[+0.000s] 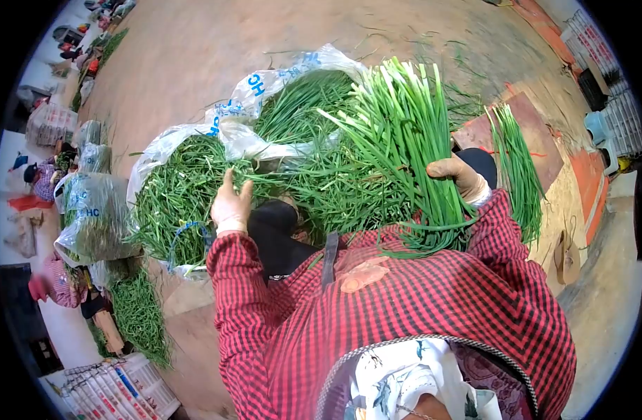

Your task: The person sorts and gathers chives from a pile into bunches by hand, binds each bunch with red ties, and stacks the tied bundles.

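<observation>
My right hand (461, 175), in a pale glove, is wrapped round a thick bunch of garlic chives (405, 126). White stem ends fan out at the top, and the green leaves hang down over my lap. My left hand (232, 203), also gloved, has its thumb and forefinger apart beside a heap of loose chive leaves (177, 175). Some leaves lie close to its fingertips. Between my hands, more loose leaves (349, 185) are piled near my knees. A smaller bunch of chives (518, 168) lies to the right of my right arm.
A clear plastic bag (328, 59) with blue lettering surrounds greens in front of me. Filled bags (83, 210) stand at left, near other people (62, 280). A brown board (524, 126) and a sandal (566, 257) are at right. White crates (118, 392) stand lower left.
</observation>
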`<state>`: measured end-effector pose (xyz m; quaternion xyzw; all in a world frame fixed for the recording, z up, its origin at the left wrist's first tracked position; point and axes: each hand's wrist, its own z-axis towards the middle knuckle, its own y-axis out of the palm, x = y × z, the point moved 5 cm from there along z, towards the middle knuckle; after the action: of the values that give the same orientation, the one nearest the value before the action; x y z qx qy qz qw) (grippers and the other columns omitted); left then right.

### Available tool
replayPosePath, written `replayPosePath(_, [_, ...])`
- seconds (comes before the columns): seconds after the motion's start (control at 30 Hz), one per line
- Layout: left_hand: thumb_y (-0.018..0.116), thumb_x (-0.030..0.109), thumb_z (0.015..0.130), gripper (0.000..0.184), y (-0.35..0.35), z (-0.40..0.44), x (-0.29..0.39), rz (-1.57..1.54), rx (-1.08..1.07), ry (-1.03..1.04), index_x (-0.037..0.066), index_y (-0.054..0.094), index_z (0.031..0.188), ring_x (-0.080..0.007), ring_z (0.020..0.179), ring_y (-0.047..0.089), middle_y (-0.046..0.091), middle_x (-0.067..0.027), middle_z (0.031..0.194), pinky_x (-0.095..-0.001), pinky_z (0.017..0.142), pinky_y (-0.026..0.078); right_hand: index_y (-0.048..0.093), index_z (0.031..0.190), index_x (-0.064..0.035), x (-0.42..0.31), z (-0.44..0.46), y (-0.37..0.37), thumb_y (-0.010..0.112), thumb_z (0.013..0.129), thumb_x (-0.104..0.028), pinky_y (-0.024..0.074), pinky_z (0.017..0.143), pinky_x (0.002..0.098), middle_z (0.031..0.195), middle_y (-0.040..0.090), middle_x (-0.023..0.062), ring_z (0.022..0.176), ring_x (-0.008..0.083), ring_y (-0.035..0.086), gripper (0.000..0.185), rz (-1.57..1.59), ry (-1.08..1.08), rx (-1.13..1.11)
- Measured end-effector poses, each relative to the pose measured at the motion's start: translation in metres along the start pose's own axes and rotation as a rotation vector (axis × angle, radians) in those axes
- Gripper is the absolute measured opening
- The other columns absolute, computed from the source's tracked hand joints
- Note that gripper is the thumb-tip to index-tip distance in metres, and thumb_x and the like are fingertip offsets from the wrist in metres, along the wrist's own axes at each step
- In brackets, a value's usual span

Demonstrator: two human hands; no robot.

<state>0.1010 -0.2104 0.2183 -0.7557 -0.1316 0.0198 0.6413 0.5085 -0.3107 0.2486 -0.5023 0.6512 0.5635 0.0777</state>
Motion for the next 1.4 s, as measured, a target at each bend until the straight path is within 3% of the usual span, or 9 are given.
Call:
replayPosePath(0.1, [0.066,0.045,0.086,0.081,0.013,-0.015,0.037,-0.677,0.082,0.336,0.006,0.030,0.147,-0.0304,0.137,0.035,0.034,-0.0212,0.149,-0.0387,0.111,0.030,0.053,0.128,0.0022,-0.001,0.005,0.006,0.067,0.079,-0.010,0.0527,0.086,0.0360,0.111,0.066,0.0133,0.095,0.0220,0.065,0.052,0.026,-0.011,0.004])
replayPosePath(0.23, [0.061,0.050,0.088,0.084,0.035,-0.068,0.124,-1.874,-0.822,0.362,0.007,0.023,0.149,-0.0260,0.133,0.040,0.039,-0.0134,0.145,-0.0400,0.108,0.035,0.038,0.141,-0.0026,0.000,0.020,0.036,0.072,0.079,-0.021,0.0422,0.099,0.0345,0.131,0.053,0.0114,0.117,0.0196,0.051,0.073,-0.331,0.046,-0.073])
replayPosePath(0.53, [0.063,0.049,0.088,0.069,0.021,-0.073,0.144,-2.127,-0.649,0.195,0.006,0.043,0.138,-0.0290,0.119,0.053,0.053,-0.0119,0.133,-0.0482,0.101,0.043,0.022,0.148,-0.0028,0.007,0.033,0.077,0.055,0.092,-0.050,0.0307,0.109,0.0357,0.144,0.039,0.0136,0.131,0.0225,0.037,0.080,-0.693,-0.171,-0.314])
replayPosePath(0.63, [0.065,0.050,0.085,0.078,0.003,-0.075,0.147,-2.051,-0.643,0.446,0.005,0.037,0.142,-0.0287,0.123,0.050,0.050,-0.0143,0.136,-0.0481,0.102,0.043,0.034,0.141,-0.0020,0.018,0.040,0.060,0.046,0.096,-0.050,0.0465,0.093,0.0405,0.116,0.061,0.0251,0.106,0.0362,0.061,0.067,-1.168,-0.267,0.028])
replayPosePath(0.77, [0.071,0.045,0.079,0.088,-0.012,-0.077,0.161,-2.096,-0.762,0.522,0.003,0.030,0.144,-0.0271,0.119,0.054,0.052,-0.0181,0.133,-0.0414,0.097,0.048,0.044,0.123,0.0026,0.030,0.036,0.085,0.044,0.094,-0.047,0.0508,0.067,0.0494,0.077,0.064,0.0237,0.071,0.0419,0.063,0.057,-1.655,-0.133,0.136])
replayPosePath(0.93, [0.068,0.020,0.076,0.077,-0.006,-0.080,0.161,-2.194,-0.848,0.289,-0.001,0.033,0.141,-0.0256,0.096,0.064,0.061,-0.0182,0.114,-0.0367,0.087,0.054,0.050,0.126,0.0016,-0.002,0.027,0.091,0.057,0.086,-0.051,0.0489,0.089,0.0396,0.106,0.063,0.0248,0.100,0.0367,0.062,0.067,-1.485,-0.084,-0.140])
replayPosePath(1.07, [0.069,0.022,0.076,0.074,-0.011,-0.086,0.170,-2.152,-0.952,0.336,0.000,0.037,0.139,-0.0231,0.097,0.063,0.062,-0.0151,0.113,-0.0357,0.090,0.052,0.046,0.135,-0.0001,-0.065,0.035,0.102,0.069,0.085,-0.027,0.0351,0.107,0.0393,0.139,0.047,0.0160,0.129,0.0279,0.044,0.061,-1.185,-0.520,-0.116])
replayPosePath(1.2, [0.070,0.025,0.077,0.068,-0.010,-0.087,0.172,-2.004,-0.993,0.360,0.002,0.042,0.135,-0.0186,0.107,0.057,0.057,-0.0077,0.120,-0.0318,0.092,0.047,0.050,0.133,-0.0013,-0.077,0.070,0.144,0.069,0.085,-0.027,0.0347,0.108,0.0396,0.136,0.050,0.0182,0.128,0.0305,0.045,0.058,-1.513,-0.901,-0.292])
replayPosePath(1.4, [0.069,0.020,0.080,0.055,0.002,-0.072,0.168,-2.002,-0.931,0.379,0.003,0.050,0.129,-0.0166,0.106,0.056,0.058,-0.0056,0.115,-0.0312,0.089,0.048,0.065,0.113,-0.0024,-0.049,0.088,0.140,0.074,0.080,-0.033,0.0491,0.089,0.0361,0.108,0.065,0.0149,0.103,0.0273,0.062,0.046,-1.418,-0.583,-0.308])
